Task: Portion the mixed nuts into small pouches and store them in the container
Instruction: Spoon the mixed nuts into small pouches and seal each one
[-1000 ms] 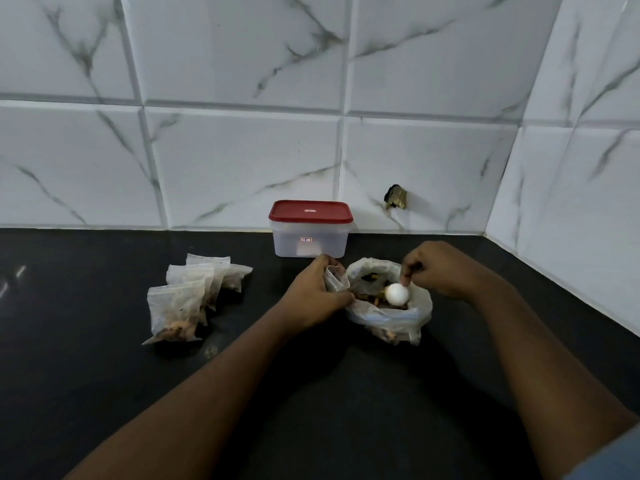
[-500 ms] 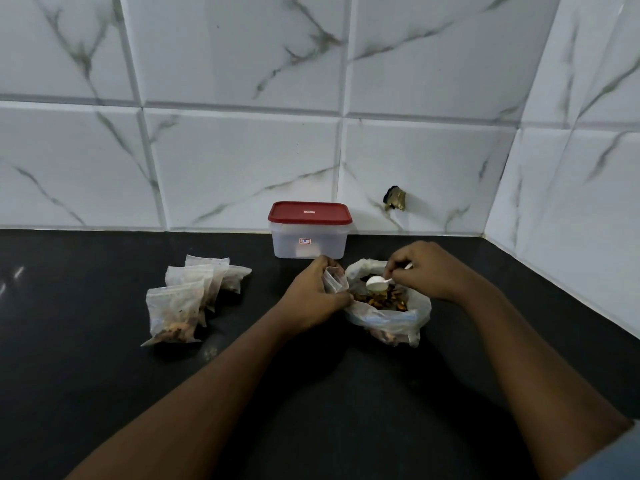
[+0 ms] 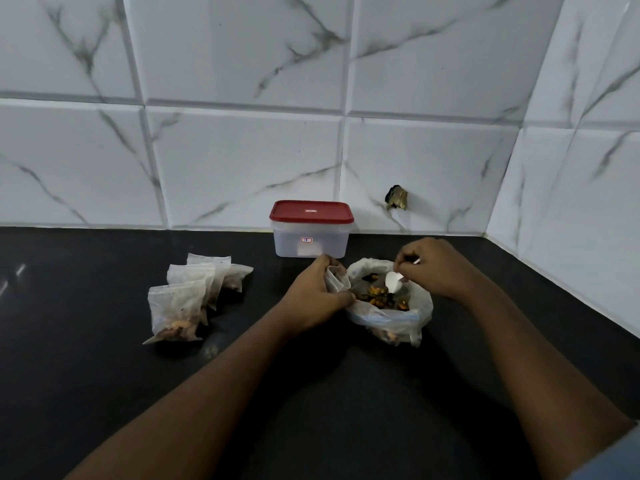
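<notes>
Spoon [image 3: 393, 282] has tipped over the bag [image 3: 388, 315] (lidded container [image 3: 311, 237] behind, pouches [image 3: 176, 306] left).

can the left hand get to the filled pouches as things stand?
Probably yes, as far as the path goes: only bare counter lies between the left hand and the filled pouches. But the hand grips an open small pouch, so it would likely need to set that down first.
</notes>
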`<move>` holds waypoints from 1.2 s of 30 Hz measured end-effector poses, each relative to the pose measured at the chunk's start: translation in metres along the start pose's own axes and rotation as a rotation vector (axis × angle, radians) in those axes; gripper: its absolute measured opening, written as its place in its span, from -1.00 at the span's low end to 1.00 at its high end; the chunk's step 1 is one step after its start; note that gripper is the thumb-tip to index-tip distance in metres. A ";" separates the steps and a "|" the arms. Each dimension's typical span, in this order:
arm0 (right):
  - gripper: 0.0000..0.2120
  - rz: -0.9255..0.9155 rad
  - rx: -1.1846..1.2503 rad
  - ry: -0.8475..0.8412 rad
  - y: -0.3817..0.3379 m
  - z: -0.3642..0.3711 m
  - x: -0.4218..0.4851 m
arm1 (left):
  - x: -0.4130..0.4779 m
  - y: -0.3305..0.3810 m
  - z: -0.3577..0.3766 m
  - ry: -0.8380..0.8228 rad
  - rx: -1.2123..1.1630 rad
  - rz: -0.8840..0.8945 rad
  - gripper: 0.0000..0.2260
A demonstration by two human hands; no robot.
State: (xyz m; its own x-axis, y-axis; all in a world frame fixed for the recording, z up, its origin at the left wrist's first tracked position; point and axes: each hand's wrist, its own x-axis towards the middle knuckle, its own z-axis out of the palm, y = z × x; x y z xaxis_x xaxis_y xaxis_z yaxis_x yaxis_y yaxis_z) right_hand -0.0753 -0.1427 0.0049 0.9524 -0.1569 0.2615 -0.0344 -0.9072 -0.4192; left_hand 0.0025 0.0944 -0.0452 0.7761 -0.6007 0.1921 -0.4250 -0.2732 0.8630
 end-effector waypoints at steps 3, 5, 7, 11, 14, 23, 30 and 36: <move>-0.86 0.013 -0.018 -0.026 0.002 0.001 -0.001 | 0.001 0.000 0.001 0.013 0.012 0.007 -0.60; -0.86 -0.005 0.006 -0.049 0.000 0.004 -0.001 | 0.001 -0.001 0.001 0.014 0.011 0.005 -0.60; -0.84 -0.026 0.017 -0.063 -0.002 0.007 -0.001 | 0.001 -0.002 0.001 0.014 0.008 0.001 -0.60; -0.83 -0.012 0.014 -0.093 0.000 0.004 0.000 | 0.001 -0.001 0.001 0.008 0.008 0.002 -0.59; -0.84 0.037 0.064 -0.121 0.004 0.001 0.001 | 0.001 0.000 0.001 0.009 0.012 0.003 -0.60; -0.82 0.166 0.264 -0.039 0.011 0.009 0.004 | 0.001 -0.001 0.001 0.004 0.009 -0.006 -0.58; -0.83 0.175 0.365 -0.012 0.013 0.005 0.005 | 0.002 -0.002 0.001 0.000 0.004 -0.008 -0.57; -0.80 0.069 0.755 -0.074 -0.002 0.005 0.001 | 0.001 -0.003 0.001 0.011 -0.035 0.004 -0.59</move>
State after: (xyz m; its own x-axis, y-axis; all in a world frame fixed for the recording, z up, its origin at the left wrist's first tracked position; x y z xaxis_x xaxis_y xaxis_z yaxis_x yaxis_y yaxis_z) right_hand -0.0727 -0.1386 0.0014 0.9742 -0.1530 0.1657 0.0970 -0.3793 -0.9202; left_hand 0.0042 0.0936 -0.0485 0.7795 -0.5933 0.2010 -0.4122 -0.2443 0.8777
